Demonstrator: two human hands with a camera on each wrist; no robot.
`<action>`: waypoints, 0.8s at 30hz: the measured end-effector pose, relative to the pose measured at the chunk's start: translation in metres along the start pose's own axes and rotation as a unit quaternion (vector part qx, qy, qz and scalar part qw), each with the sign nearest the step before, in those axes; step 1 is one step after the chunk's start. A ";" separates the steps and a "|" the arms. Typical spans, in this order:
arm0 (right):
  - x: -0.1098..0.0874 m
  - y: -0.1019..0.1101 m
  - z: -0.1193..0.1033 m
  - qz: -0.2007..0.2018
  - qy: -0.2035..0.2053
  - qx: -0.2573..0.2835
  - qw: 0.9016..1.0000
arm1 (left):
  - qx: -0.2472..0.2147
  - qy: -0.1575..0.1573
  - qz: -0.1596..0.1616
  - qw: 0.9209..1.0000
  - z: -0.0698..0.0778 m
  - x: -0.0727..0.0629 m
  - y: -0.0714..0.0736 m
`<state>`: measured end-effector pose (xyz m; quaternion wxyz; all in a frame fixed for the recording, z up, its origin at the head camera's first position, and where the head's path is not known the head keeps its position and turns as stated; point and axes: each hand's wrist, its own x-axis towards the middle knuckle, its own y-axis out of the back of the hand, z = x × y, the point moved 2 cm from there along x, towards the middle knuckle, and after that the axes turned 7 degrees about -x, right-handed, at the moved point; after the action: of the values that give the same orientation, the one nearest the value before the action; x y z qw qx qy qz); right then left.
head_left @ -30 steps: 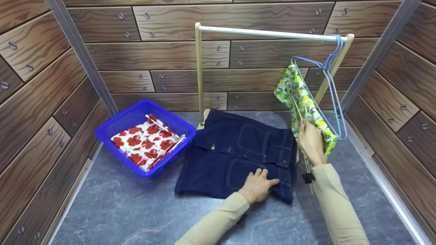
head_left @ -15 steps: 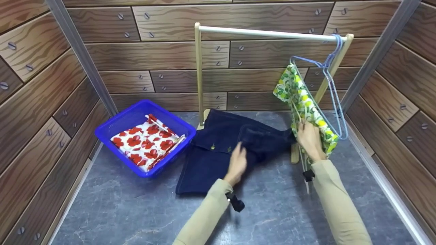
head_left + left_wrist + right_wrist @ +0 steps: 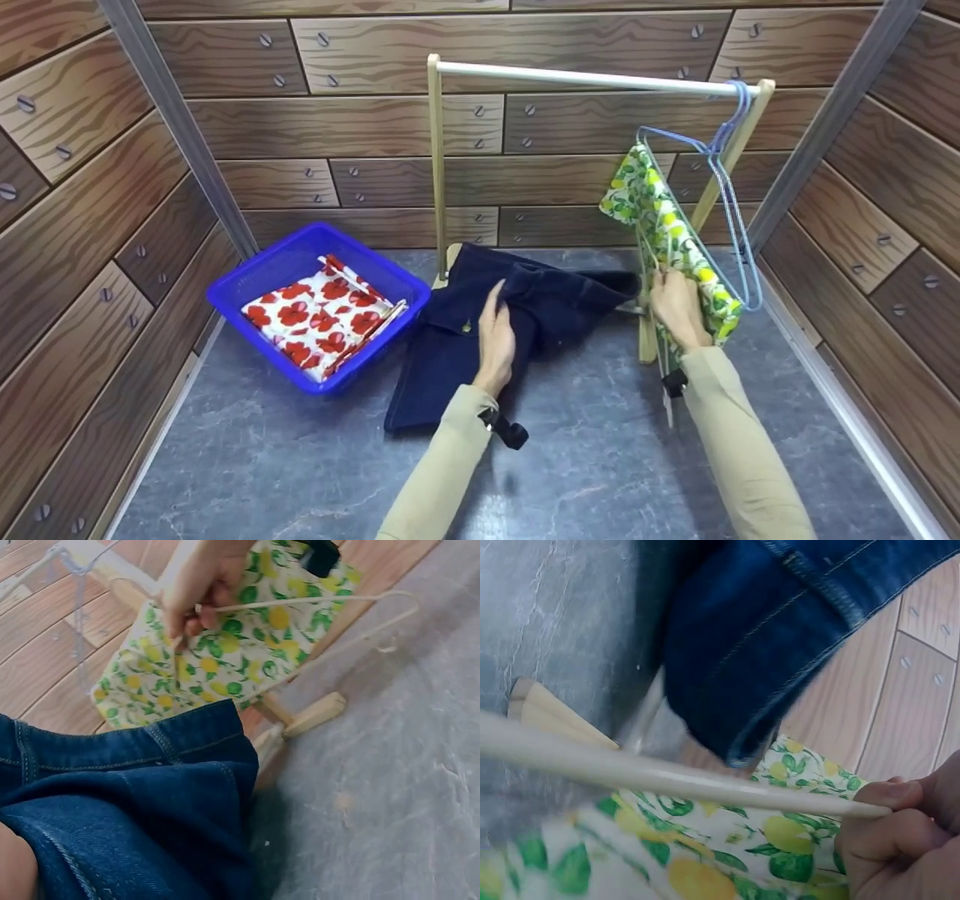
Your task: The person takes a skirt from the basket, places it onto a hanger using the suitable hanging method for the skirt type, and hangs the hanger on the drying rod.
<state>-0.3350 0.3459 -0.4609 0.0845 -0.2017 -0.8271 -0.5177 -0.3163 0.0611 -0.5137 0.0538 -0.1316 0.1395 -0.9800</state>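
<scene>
My left hand (image 3: 496, 345) holds the dark blue denim skirt (image 3: 427, 382) by its upper layer, thumb on the near side and fingertips hidden in the cloth. The waistband (image 3: 97, 750) is raised off the floor and its opening faces right. Between thumb and fingers, my right hand (image 3: 679, 304) grips a thin cream clothes hanger (image 3: 667, 784). That hanger is close to the skirt's waist but apart from it in the right wrist view. Right behind the right hand hangs a lemon-print cloth (image 3: 667, 214).
A wooden rack with a white rail (image 3: 570, 75) stands at the back, its foot (image 3: 647, 341) near the right hand. Blue hangers (image 3: 739, 202) hang at the rail's right end. On the left, a blue basket (image 3: 255, 281) contains red-flowered fabric (image 3: 307, 319).
The left hand has gone from lying on the flat skirt near the waistband to holding it further left, and the waist part is now lifted and folded. My right hand has barely moved.
</scene>
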 end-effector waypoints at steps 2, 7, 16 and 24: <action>0.000 -0.003 0.003 -0.017 -0.006 0.003 1.000 | -0.005 -0.006 0.007 1.000 0.001 0.000 0.002; -0.002 -0.014 0.009 -0.058 -0.026 0.037 0.997 | 0.017 -0.012 -0.025 0.999 -0.003 -0.006 0.000; -0.006 -0.028 -0.001 -0.093 -0.066 0.170 0.979 | 0.172 -0.124 -0.226 0.951 -0.018 -0.037 -0.019; -0.005 -0.035 0.001 -0.121 -0.119 0.277 0.946 | 0.325 -0.198 -0.440 0.813 -0.033 -0.064 -0.023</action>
<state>-0.3453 0.3318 -0.4918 -0.0253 -0.1293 -0.9601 -0.2465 -0.2650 0.1011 -0.5528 -0.3168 -0.3446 -0.2737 -0.8402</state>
